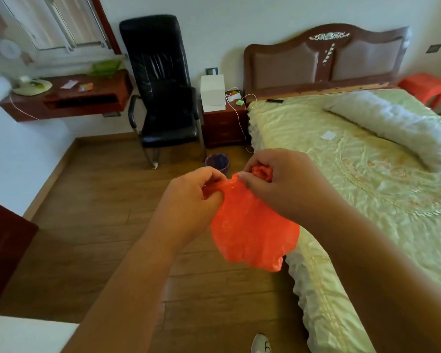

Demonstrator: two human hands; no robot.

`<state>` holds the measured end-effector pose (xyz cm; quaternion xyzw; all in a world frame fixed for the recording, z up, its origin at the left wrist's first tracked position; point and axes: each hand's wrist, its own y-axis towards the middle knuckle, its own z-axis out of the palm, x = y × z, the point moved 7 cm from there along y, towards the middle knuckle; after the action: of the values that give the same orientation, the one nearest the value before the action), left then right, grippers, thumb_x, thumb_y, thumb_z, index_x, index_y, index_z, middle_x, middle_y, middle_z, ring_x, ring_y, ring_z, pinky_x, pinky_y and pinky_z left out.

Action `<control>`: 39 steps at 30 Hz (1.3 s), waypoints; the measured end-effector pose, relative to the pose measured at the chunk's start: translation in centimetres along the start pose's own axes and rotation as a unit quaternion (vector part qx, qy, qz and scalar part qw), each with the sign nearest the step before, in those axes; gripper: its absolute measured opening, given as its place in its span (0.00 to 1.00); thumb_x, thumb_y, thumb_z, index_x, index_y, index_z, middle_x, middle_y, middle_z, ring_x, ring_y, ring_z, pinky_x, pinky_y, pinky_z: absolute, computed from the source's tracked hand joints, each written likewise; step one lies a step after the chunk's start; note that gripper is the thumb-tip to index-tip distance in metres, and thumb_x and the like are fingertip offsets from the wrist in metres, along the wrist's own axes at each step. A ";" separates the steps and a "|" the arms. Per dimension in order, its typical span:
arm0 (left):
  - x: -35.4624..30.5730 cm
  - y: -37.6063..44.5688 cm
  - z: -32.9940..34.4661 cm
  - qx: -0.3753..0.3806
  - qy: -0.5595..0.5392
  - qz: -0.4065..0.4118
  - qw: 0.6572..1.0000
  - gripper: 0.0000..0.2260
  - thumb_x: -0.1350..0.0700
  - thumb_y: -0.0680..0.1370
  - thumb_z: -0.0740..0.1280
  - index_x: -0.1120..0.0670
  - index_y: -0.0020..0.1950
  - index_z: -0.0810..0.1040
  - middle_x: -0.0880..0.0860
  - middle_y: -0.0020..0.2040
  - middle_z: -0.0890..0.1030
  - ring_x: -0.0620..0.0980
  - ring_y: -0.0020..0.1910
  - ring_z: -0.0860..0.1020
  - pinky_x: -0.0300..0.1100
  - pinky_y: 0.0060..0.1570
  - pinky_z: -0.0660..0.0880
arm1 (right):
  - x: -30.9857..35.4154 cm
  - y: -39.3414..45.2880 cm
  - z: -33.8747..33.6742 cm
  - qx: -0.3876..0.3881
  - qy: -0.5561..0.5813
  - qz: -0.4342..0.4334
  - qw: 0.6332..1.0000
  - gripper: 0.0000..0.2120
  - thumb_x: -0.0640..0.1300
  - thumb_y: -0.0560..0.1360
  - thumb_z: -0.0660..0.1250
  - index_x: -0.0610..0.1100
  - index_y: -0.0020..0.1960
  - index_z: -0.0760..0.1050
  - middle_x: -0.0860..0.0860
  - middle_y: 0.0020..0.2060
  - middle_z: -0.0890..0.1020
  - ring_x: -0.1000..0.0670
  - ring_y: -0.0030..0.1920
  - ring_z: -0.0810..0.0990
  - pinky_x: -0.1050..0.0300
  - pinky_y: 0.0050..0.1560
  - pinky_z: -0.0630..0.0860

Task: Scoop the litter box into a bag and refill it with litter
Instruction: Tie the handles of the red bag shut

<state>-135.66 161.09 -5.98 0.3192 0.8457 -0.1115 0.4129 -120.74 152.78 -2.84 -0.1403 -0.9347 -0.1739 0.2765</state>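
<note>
An orange plastic bag (252, 233) hangs in front of me at chest height, above the wooden floor beside the bed. My left hand (191, 200) pinches the bag's top edge on the left side. My right hand (283, 184) grips the bunched top of the bag on the right, with crumpled orange plastic showing between its fingers. The bag's body droops below both hands. No litter box, scoop or litter is in view.
A bed (367, 189) with a pale green cover fills the right side. A black chair (163, 93) and a nightstand (224, 126) stand against the far wall. A small purple bin (217, 162) sits on the floor (92, 225). A wall-mounted desk (66, 98) is at left.
</note>
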 end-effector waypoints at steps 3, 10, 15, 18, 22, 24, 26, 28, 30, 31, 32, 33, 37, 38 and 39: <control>0.2 1.7 -0.2 -0.017 0.000 -0.006 1.000 0.07 0.55 0.80 0.69 0.41 0.50 0.81 0.40 0.43 0.82 0.36 0.44 0.80 0.36 0.37 0.80 | -0.4 2.3 -0.4 0.002 0.022 -0.015 1.000 0.04 0.53 0.76 0.71 0.55 0.45 0.81 0.63 0.36 0.78 0.63 0.40 0.76 0.69 0.39 0.69; 1.4 4.9 0.0 -0.040 -0.048 -0.039 0.997 0.08 0.57 0.80 0.70 0.42 0.51 0.81 0.43 0.44 0.83 0.45 0.40 0.82 0.43 0.36 0.81 | -1.6 6.6 0.1 0.017 0.028 -0.037 0.999 0.04 0.53 0.76 0.71 0.55 0.45 0.82 0.62 0.36 0.79 0.62 0.41 0.77 0.68 0.38 0.70; 2.4 8.6 -0.3 -0.036 -0.046 -0.041 0.997 0.08 0.55 0.80 0.70 0.41 0.50 0.81 0.42 0.44 0.83 0.46 0.39 0.83 0.50 0.35 0.81 | -2.6 10.0 1.0 0.034 0.014 -0.032 0.999 0.04 0.54 0.76 0.70 0.54 0.46 0.82 0.62 0.37 0.79 0.61 0.41 0.77 0.68 0.39 0.71; 3.3 11.3 -1.0 -0.036 -0.049 -0.025 0.998 0.08 0.56 0.79 0.70 0.41 0.50 0.82 0.40 0.44 0.83 0.40 0.42 0.82 0.40 0.40 0.81 | -2.9 12.6 1.6 0.030 0.015 -0.021 0.999 0.04 0.54 0.76 0.70 0.55 0.45 0.81 0.62 0.36 0.79 0.62 0.41 0.77 0.67 0.39 0.71; 5.2 15.8 -2.3 -0.028 -0.056 -0.021 0.998 0.06 0.54 0.80 0.70 0.41 0.50 0.82 0.43 0.43 0.83 0.42 0.41 0.82 0.44 0.36 0.82 | -2.6 16.6 3.0 0.029 -0.007 -0.018 0.999 0.04 0.54 0.76 0.70 0.54 0.45 0.81 0.61 0.37 0.79 0.61 0.42 0.77 0.69 0.40 0.71; 6.1 18.3 -3.4 -0.020 -0.053 -0.008 0.998 0.06 0.53 0.80 0.70 0.41 0.50 0.81 0.42 0.43 0.83 0.42 0.40 0.82 0.47 0.34 0.82 | -2.2 19.1 3.8 0.022 -0.019 -0.014 0.999 0.05 0.54 0.76 0.70 0.54 0.46 0.81 0.60 0.39 0.80 0.60 0.42 0.78 0.68 0.40 0.72; 7.2 20.7 -4.7 -0.011 -0.061 -0.003 0.998 0.05 0.52 0.80 0.69 0.41 0.50 0.81 0.43 0.43 0.82 0.44 0.40 0.82 0.49 0.32 0.82 | -1.6 21.7 4.8 0.018 -0.032 -0.011 0.999 0.06 0.54 0.76 0.70 0.53 0.47 0.82 0.59 0.39 0.81 0.58 0.43 0.78 0.68 0.41 0.72; 8.4 23.1 -6.4 -0.006 -0.063 0.000 0.998 0.05 0.52 0.81 0.69 0.40 0.51 0.81 0.43 0.44 0.82 0.43 0.40 0.82 0.47 0.31 0.82 | -0.7 24.3 5.7 0.017 -0.041 -0.008 0.999 0.06 0.54 0.76 0.69 0.53 0.47 0.82 0.59 0.39 0.81 0.58 0.43 0.78 0.69 0.40 0.71; 9.4 25.5 -8.2 -0.003 -0.060 0.013 0.998 0.05 0.52 0.81 0.69 0.40 0.50 0.81 0.42 0.44 0.82 0.41 0.40 0.81 0.40 0.32 0.79 | 0.2 27.0 6.5 0.009 -0.044 -0.005 0.999 0.06 0.55 0.76 0.69 0.54 0.46 0.81 0.59 0.38 0.81 0.58 0.42 0.78 0.69 0.39 0.69; 10.0 26.6 -9.0 -0.001 -0.059 0.017 0.998 0.05 0.52 0.81 0.69 0.40 0.50 0.80 0.42 0.43 0.82 0.40 0.39 0.81 0.37 0.33 0.76 | 0.6 28.2 7.0 0.005 -0.046 -0.005 0.999 0.06 0.55 0.76 0.69 0.54 0.46 0.81 0.60 0.38 0.80 0.58 0.41 0.77 0.70 0.39 0.68; 10.6 27.6 -9.8 0.002 -0.058 0.017 0.998 0.06 0.52 0.81 0.70 0.40 0.50 0.80 0.41 0.43 0.82 0.39 0.39 0.80 0.35 0.33 0.75 | 1.0 29.4 7.6 0.002 -0.049 -0.004 0.999 0.05 0.55 0.76 0.69 0.54 0.45 0.81 0.59 0.37 0.80 0.59 0.40 0.77 0.70 0.39 0.68; 11.2 28.6 -10.6 0.005 -0.054 0.021 0.998 0.06 0.52 0.80 0.70 0.39 0.50 0.80 0.41 0.43 0.82 0.38 0.39 0.80 0.34 0.33 0.74 | 1.3 30.4 8.2 -0.002 -0.049 -0.003 0.999 0.05 0.55 0.76 0.69 0.54 0.45 0.81 0.59 0.38 0.81 0.59 0.40 0.77 0.69 0.39 0.68; 12.4 31.9 -12.8 0.018 -0.033 0.050 0.998 0.09 0.54 0.81 0.69 0.37 0.49 0.78 0.39 0.43 0.81 0.33 0.43 0.79 0.31 0.33 0.74 | 2.5 34.2 9.9 -0.012 -0.059 -0.003 0.998 0.06 0.56 0.76 0.69 0.55 0.45 0.80 0.61 0.37 0.79 0.61 0.39 0.76 0.68 0.37 0.68; 12.7 32.5 -13.3 0.019 -0.034 0.052 0.998 0.10 0.54 0.81 0.69 0.36 0.49 0.77 0.39 0.43 0.80 0.32 0.44 0.78 0.30 0.33 0.75 | 2.8 35.1 10.2 -0.012 -0.063 -0.003 0.998 0.05 0.56 0.76 0.69 0.55 0.45 0.80 0.62 0.37 0.78 0.62 0.38 0.74 0.69 0.36 0.66; 13.0 33.1 -13.8 0.018 -0.037 0.052 0.998 0.10 0.54 0.81 0.69 0.36 0.48 0.77 0.39 0.43 0.80 0.31 0.44 0.78 0.30 0.33 0.75 | 3.0 36.0 10.4 -0.010 -0.065 -0.002 0.998 0.05 0.56 0.77 0.68 0.55 0.46 0.80 0.63 0.36 0.78 0.63 0.38 0.74 0.69 0.36 0.66</control>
<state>-129.30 198.62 -4.75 0.3660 0.8099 -0.1167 0.4432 -115.13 189.83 -0.40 -0.1519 -0.9492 -0.1748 0.2130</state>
